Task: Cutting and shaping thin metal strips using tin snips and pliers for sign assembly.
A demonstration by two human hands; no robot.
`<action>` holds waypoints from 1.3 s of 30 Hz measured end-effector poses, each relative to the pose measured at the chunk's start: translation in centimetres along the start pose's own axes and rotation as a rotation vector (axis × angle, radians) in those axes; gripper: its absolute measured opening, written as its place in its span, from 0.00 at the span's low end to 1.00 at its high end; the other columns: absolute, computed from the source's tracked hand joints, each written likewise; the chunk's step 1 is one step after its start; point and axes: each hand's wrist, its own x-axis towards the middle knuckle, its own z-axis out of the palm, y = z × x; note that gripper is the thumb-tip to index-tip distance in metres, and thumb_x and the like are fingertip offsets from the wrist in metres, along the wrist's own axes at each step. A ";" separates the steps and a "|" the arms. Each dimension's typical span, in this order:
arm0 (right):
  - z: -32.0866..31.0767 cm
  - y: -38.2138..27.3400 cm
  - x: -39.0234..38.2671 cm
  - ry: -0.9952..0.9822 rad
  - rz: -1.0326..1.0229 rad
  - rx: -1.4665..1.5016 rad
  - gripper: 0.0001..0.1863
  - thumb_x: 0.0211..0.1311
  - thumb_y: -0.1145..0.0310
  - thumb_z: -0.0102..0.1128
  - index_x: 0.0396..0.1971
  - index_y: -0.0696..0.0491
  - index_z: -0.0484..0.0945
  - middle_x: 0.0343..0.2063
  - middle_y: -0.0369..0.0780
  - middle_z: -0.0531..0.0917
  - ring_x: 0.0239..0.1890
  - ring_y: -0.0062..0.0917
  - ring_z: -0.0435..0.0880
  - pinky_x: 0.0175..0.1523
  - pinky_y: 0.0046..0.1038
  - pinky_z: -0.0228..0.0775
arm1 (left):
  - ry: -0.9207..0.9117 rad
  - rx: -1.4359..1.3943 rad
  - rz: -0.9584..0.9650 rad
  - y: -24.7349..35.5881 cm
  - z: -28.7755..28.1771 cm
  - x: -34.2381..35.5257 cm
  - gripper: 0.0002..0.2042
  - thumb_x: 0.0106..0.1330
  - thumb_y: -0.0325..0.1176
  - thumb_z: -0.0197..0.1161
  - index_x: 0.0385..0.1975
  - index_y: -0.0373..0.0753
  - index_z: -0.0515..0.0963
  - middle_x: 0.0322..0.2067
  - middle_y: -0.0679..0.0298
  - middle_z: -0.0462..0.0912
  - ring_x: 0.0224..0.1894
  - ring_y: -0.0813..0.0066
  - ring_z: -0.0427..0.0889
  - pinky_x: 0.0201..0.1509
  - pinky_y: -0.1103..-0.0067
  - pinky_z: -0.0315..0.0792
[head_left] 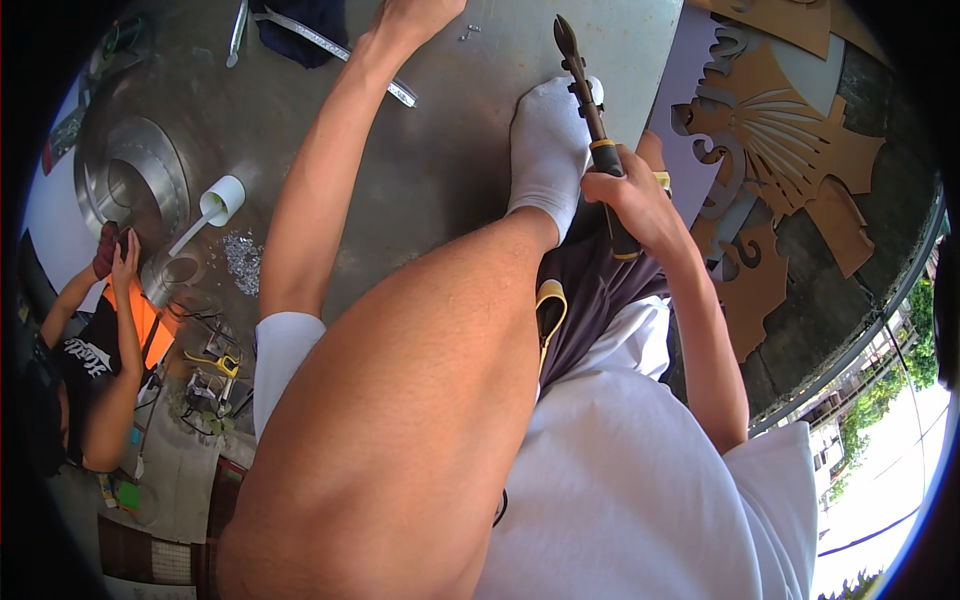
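My right hand point(640, 200) is closed around the black-and-yellow grip of a pair of metal snips point(590, 110). Their narrow dark head points toward the far edge of the metal table point(440, 160). Beside the tool rests my foot in a white sock point(545, 150), the leg bent up in front of me. My left hand point(420, 12) reaches to the top of the picture, where its fingers are cut off from view. Near that wrist a thin shiny metal strip point(340, 48) lies partly across a dark cloth point(300, 30). A few small silver pieces point(470, 32) are scattered close by.
Brown cut-out ornamental panels point(770, 120) lie at the right. To the left are a white cup point(228, 192) on its side, a pile of small silver pieces point(243, 262) and curved sheet metal point(150, 170). A co-worker's hands point(120, 255) are at the far left.
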 end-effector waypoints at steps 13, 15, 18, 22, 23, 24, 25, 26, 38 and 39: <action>0.5 -0.9 -0.5 0.036 0.011 -0.060 0.23 0.47 0.57 0.61 0.37 0.60 0.76 0.28 0.42 0.79 0.33 0.27 0.78 0.42 0.26 0.68 | 0.014 0.134 0.144 1.0 -1.3 -0.4 0.09 0.66 0.34 0.62 0.37 0.35 0.74 0.31 0.57 0.80 0.32 0.69 0.78 0.41 0.73 0.74; 0.3 -0.7 -0.4 0.021 0.010 -0.043 0.22 0.47 0.57 0.62 0.37 0.60 0.76 0.28 0.41 0.79 0.33 0.27 0.78 0.42 0.26 0.68 | 0.046 0.158 0.224 1.7 -2.0 -0.3 0.08 0.66 0.33 0.63 0.37 0.35 0.74 0.31 0.58 0.81 0.32 0.69 0.79 0.40 0.74 0.75; 0.1 -0.3 -0.4 0.026 0.005 -0.050 0.22 0.47 0.57 0.61 0.37 0.60 0.76 0.27 0.41 0.79 0.33 0.27 0.78 0.42 0.26 0.68 | 0.120 0.208 0.373 3.2 -3.9 0.0 0.08 0.65 0.32 0.64 0.37 0.35 0.75 0.31 0.58 0.82 0.31 0.70 0.80 0.39 0.75 0.75; 0.2 0.2 -0.4 0.029 0.007 -0.049 0.22 0.47 0.57 0.61 0.36 0.60 0.76 0.27 0.40 0.79 0.33 0.26 0.78 0.42 0.26 0.68 | 0.307 0.298 0.653 6.4 -8.3 1.0 0.07 0.65 0.30 0.65 0.37 0.34 0.77 0.30 0.59 0.83 0.31 0.71 0.81 0.38 0.76 0.76; 0.1 0.5 -0.4 0.042 0.009 -0.052 0.21 0.47 0.57 0.61 0.36 0.60 0.76 0.27 0.39 0.79 0.32 0.26 0.78 0.41 0.25 0.68 | 0.349 0.317 0.724 7.3 -9.3 1.4 0.07 0.65 0.30 0.65 0.37 0.34 0.77 0.30 0.59 0.83 0.31 0.72 0.81 0.38 0.77 0.76; 0.1 0.5 -0.4 0.047 -0.001 -0.050 0.21 0.47 0.57 0.61 0.35 0.59 0.76 0.27 0.39 0.79 0.32 0.25 0.77 0.41 0.25 0.67 | 0.404 0.346 0.789 8.5 -10.7 1.7 0.07 0.65 0.29 0.65 0.36 0.34 0.78 0.30 0.59 0.83 0.30 0.72 0.81 0.38 0.77 0.76; 0.0 0.4 -0.5 0.046 0.000 -0.050 0.21 0.47 0.57 0.61 0.35 0.59 0.76 0.27 0.39 0.79 0.32 0.25 0.77 0.41 0.25 0.67 | 0.446 0.367 0.847 9.5 -11.9 2.0 0.07 0.65 0.29 0.66 0.36 0.34 0.78 0.30 0.59 0.83 0.30 0.72 0.81 0.37 0.77 0.76; -0.1 0.3 -0.8 0.043 0.011 -0.062 0.21 0.46 0.57 0.61 0.35 0.59 0.76 0.27 0.39 0.79 0.32 0.25 0.77 0.41 0.25 0.67 | 0.477 0.384 0.889 10.3 -13.0 2.5 0.06 0.65 0.29 0.66 0.36 0.34 0.78 0.30 0.59 0.83 0.30 0.73 0.82 0.37 0.78 0.77; 0.6 -2.6 -2.0 0.026 -0.093 -0.178 0.31 0.45 0.57 0.63 0.44 0.68 0.73 0.34 0.52 0.80 0.39 0.39 0.81 0.49 0.33 0.71 | 0.045 -0.108 0.625 12.9 -18.0 5.3 0.05 0.64 0.25 0.70 0.36 0.33 0.82 0.29 0.61 0.87 0.27 0.79 0.85 0.34 0.83 0.79; 0.7 -2.9 -2.0 0.016 -0.112 -0.198 0.35 0.44 0.57 0.64 0.45 0.74 0.70 0.39 0.59 0.81 0.43 0.46 0.83 0.54 0.36 0.73 | 0.046 -0.109 0.625 12.9 -17.8 5.0 0.05 0.64 0.25 0.70 0.36 0.33 0.82 0.29 0.61 0.87 0.27 0.79 0.85 0.34 0.83 0.79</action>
